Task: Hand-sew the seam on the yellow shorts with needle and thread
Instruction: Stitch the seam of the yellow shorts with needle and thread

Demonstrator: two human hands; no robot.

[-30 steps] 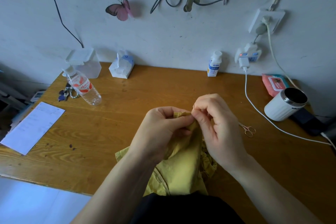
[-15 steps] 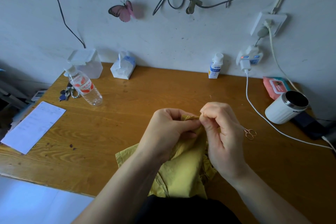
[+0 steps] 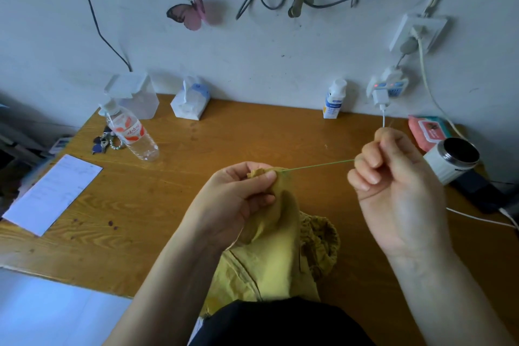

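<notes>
The yellow shorts lie bunched at the near edge of the wooden table. My left hand pinches a fold of the fabric at its top. A taut greenish thread runs from that fold to my right hand, which is raised to the right with its fingers curled round the thread. A thin needle tip seems to stick up above the right fingers, blurred.
At the back stand a water bottle, keys, a clear container, a tissue pack and a small white bottle. A white cup, pink wipes, a phone and charger cable sit right; paper lies left.
My right hand has pulled away from the fabric, up and to the right, drawing the thread out taut. My left hand keeps its pinch on the fold.
</notes>
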